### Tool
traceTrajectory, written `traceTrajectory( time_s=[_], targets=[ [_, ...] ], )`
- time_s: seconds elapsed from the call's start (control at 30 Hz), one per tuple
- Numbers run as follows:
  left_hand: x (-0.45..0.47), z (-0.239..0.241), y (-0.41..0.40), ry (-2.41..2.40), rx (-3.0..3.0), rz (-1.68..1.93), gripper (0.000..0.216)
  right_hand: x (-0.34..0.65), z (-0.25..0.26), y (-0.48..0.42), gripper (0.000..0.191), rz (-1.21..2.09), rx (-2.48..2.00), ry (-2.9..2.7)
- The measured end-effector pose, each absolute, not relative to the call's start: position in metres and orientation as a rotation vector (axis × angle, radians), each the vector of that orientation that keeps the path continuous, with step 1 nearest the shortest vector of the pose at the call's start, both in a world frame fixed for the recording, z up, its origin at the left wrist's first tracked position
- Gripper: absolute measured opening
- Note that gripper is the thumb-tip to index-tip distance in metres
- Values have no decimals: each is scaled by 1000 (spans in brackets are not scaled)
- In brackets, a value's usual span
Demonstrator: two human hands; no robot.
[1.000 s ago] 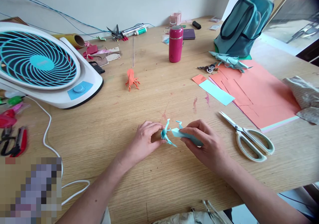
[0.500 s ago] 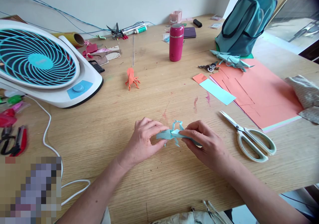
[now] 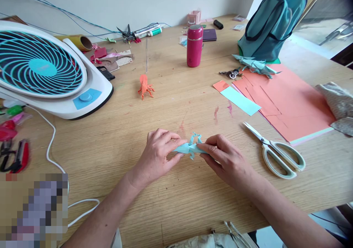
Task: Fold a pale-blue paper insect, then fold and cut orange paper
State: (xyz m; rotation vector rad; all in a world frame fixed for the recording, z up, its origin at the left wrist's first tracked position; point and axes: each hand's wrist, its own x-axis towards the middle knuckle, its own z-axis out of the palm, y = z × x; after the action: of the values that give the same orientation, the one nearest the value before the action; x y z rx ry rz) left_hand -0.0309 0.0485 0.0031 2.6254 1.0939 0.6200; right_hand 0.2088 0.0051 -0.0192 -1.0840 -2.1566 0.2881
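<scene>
A small light-blue folded paper figure with thin legs lies just above the wooden table near its front edge. My left hand pinches its left end between thumb and fingers. My right hand pinches its right end, fingers closed over the paper. Both hands meet at the figure, with the legs sticking out between them.
White-handled scissors lie right of my right hand. Orange paper sheets and a blue strip lie behind them. An orange paper figure, a pink bottle, a teal bag and a fan stand farther back.
The paper figure was bent apart in two parts a second ago; now it lies straightened in one line between my hands, which have closed in on it.
</scene>
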Motion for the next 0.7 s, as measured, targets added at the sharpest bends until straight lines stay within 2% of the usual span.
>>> traceTrajectory(
  time_s=[0.53,0.7],
  targets=[
    [-31,0,51,901,2511,599,30,208,-19,4,26,334,-1057,-2131],
    [-29,0,49,887,2538,585,32,206,-21,5,26,234,-1062,-2194]
  ],
)
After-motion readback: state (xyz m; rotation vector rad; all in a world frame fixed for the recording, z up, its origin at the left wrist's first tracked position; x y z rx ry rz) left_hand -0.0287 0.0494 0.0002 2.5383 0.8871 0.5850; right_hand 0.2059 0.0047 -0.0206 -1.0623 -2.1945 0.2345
